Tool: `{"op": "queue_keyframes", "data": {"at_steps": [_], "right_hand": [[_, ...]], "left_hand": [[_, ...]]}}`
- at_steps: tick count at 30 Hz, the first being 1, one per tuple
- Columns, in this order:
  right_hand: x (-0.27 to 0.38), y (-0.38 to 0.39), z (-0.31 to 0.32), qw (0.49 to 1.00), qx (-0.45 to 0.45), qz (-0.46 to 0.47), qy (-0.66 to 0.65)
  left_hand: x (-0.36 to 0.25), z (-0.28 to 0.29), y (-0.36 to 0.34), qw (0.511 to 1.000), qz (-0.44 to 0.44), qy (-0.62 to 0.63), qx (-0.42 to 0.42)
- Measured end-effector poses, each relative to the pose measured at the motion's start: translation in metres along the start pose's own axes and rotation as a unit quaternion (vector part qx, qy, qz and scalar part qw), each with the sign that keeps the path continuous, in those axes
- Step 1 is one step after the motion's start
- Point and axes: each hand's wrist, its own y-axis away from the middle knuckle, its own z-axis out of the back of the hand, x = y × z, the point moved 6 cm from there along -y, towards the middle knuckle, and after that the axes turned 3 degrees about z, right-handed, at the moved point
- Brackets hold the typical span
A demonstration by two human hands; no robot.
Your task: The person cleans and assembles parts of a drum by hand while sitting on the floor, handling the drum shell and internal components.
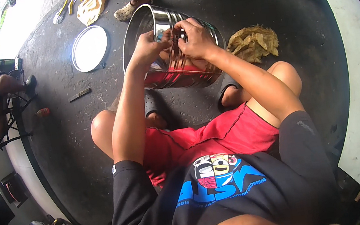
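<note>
A large shiny, ribbed metal drum lies on its side in front of my bent legs, its open end facing left. My left hand is at the upper part of that end, fingers curled on the metal, thumb pointing right. My right hand is on the ribbed side, fingers bent against it; whether either hand holds a small item as well is hidden. A crumpled tan cloth or paper lies right of the drum, and a round light disc with a rim lies to its left.
A dark bar, small red bottle, tan cloth and yellow-handled tools lie on the floor. Another person's sandalled foot is behind the drum; a co-worker's leg is by a black folding frame at left. A white board runs along the right.
</note>
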Motion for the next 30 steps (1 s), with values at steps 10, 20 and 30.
{"op": "queue_keyframes", "data": {"at_steps": [10,20,30], "right_hand": [[-0.005,0.0,0.0,1.0,-0.025,-0.005,0.012],[0.006,0.002,0.007,0.997,-0.064,0.033,-0.01],[-0.002,-0.002,0.012,0.998,-0.064,0.011,0.001]], "left_hand": [[-0.004,-0.004,0.003,1.0,-0.005,-0.022,-0.007],[-0.019,-0.011,0.015,0.999,-0.003,0.03,0.028],[-0.026,-0.012,0.019,0.998,-0.021,-0.054,0.017]]}}
